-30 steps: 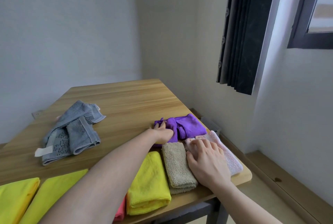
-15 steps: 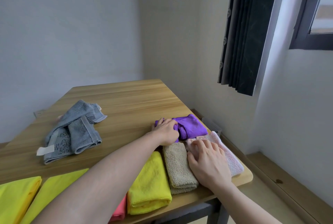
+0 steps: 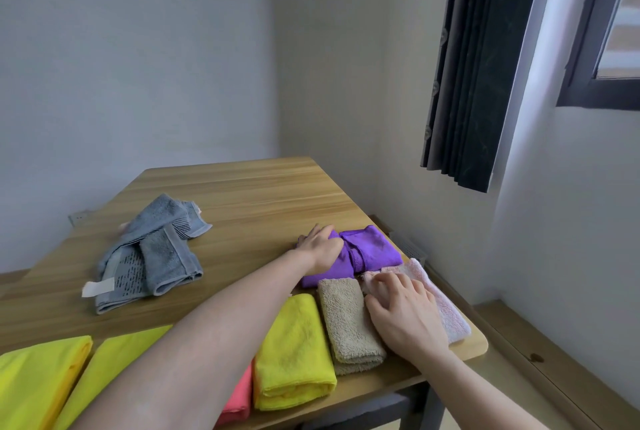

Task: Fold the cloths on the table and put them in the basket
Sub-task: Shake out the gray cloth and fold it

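- Since the frame a second before, the left hand (image 3: 320, 249) had slid further over the purple cloth (image 3: 360, 255), bunching its near end, and the right hand's (image 3: 403, 313) fingers had curled more.
- The wooden desk (image 3: 242, 201) stood in a corner of the room, under a dark curtain (image 3: 467, 66) and a window (image 3: 609, 49).
- Two flat yellow cloths lay at the near left edge, one (image 3: 38, 381) at the far left and the other (image 3: 107, 370) just beside it, partly under the left forearm.
- A grey towel (image 3: 152, 253), loosely crumpled and with a white tag, lay well apart from the others on the left of the desk.
- A folded yellow cloth (image 3: 294, 353) lay near the front edge, with a folded beige cloth (image 3: 346, 319) touching it on the right.
- The purple cloth lay behind the beige one, near the right edge; the left hand gripped it, fingers curled round the gathered fabric.
- A pink cloth (image 3: 440, 301) lay at the right corner; the right hand rested on it, bent fingertips pressing its far end, though whether they pinched it could not be told.
- A sliver of a coral cloth (image 3: 239, 395) showed beside the folded yellow one.
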A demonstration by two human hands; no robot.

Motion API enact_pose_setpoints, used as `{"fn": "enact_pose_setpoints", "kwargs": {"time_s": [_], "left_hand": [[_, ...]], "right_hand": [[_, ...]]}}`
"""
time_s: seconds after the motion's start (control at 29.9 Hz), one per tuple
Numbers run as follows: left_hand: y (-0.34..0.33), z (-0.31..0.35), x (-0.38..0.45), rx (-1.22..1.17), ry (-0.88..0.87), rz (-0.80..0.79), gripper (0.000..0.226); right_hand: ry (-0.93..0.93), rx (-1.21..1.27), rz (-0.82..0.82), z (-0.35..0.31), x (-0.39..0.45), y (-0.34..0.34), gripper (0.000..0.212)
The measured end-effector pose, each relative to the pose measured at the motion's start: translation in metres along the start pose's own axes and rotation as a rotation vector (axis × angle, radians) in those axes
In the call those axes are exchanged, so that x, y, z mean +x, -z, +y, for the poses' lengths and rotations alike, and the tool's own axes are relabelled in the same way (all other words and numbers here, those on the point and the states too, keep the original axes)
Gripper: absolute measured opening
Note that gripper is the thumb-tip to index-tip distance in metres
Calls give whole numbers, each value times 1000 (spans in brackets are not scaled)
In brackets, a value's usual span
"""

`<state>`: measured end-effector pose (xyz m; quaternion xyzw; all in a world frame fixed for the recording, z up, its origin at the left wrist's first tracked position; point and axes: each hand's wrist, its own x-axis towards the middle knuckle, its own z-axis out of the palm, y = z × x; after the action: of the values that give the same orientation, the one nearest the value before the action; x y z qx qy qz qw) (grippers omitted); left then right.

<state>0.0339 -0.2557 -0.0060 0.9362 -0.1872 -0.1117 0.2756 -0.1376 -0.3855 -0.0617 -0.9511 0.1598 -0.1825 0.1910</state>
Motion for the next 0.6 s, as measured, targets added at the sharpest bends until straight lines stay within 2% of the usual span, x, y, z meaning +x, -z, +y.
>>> {"fn": "enact_pose_setpoints", "kwargs": {"time_s": [0.1, 0.2, 0.27, 0.37, 0.47, 0.6], "left_hand": [[25, -8, -15, 1, -31, 49, 88], [60, -38, -37, 47, 14, 124, 79], [86, -65, -53, 100, 41, 151, 71], [114, -108, -78, 177, 96, 185, 55], [135, -159, -96, 197, 169, 200, 46], [152, -201, -116, 208, 253, 114, 25]], "right_hand": [[-102, 130, -98, 4, 10, 10, 36], [-171, 343, -174, -1, 20, 26, 34], [-164, 343, -144, -11, 21, 33, 41], [-76, 229, -40, -38, 17, 35, 43], [42, 262, -90, -84, 3, 29, 46], [229, 256, -116, -136, -12, 4, 50]]}}
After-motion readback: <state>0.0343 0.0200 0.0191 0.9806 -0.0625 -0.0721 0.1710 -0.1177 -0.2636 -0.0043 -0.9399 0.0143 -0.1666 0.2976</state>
